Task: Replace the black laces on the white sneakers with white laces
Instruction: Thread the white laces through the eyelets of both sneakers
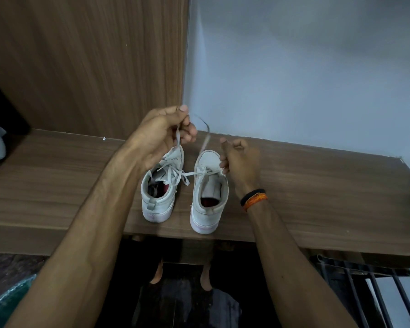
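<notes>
So you've got both white sneakers sitting side by side on the wooden table (317, 185), heels toward you and toes pointing at the wall. The left sneaker (160, 188) sits just beside the right sneaker (208, 192), a small gap between them, and both are near the front edge of the table.

Your left hand (162, 136) is raised above the left sneaker with the fingers curled in, pinching a white lace (177, 136) between thumb and fingertips; the lace runs down from the hand to the front of that shoe. More white lace lies crossed loosely over the tongue, and one end trails across toward the other shoe.

Your right hand (240, 159) is right next to the toe side of the right sneaker, fingers curled. It looks like it's got hold of lace at the eyelets, but the grip is small and partly hidden, so I can't say for sure. Another lace strand (206, 136) rises from the right sneaker's toe area and curves up in the air between your hands, blurred.

There's a black and orange band (253, 198) on your right wrist. No black lace shows on either shoe from here.
</notes>
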